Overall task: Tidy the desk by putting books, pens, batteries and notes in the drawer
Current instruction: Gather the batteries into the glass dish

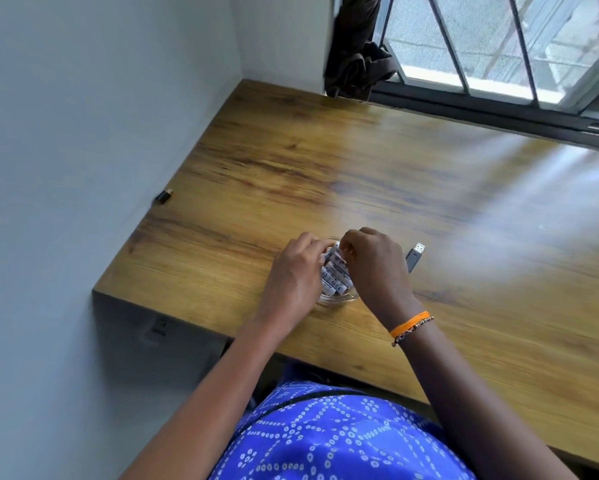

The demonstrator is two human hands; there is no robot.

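Batteries: several white cells with dark print, stacked side by side in a small clear glass dish near the front left corner of the wooden desk.

Left hand: placed against the left side of the batteries, fingers curled round the upper end of the stack, gripping it.

Right hand: placed against the right side of the same stack, thumb and fingertips pinched on the top of the upper batteries. Orange band and beaded bracelet on the right wrist.

Both hands close together, batteries between them, dish resting on the desk surface below.

USB stick: dark body with metal plug, lying flat on the desk just beside the right hand, not touched.

Small black object: fixed to the grey wall left of the desk, well apart from the hands.

Window with dark bars along the far edge of the desk; dark curtain bunched at its left end.

Blue patterned garment at the bottom of the view, below the desk's front edge.
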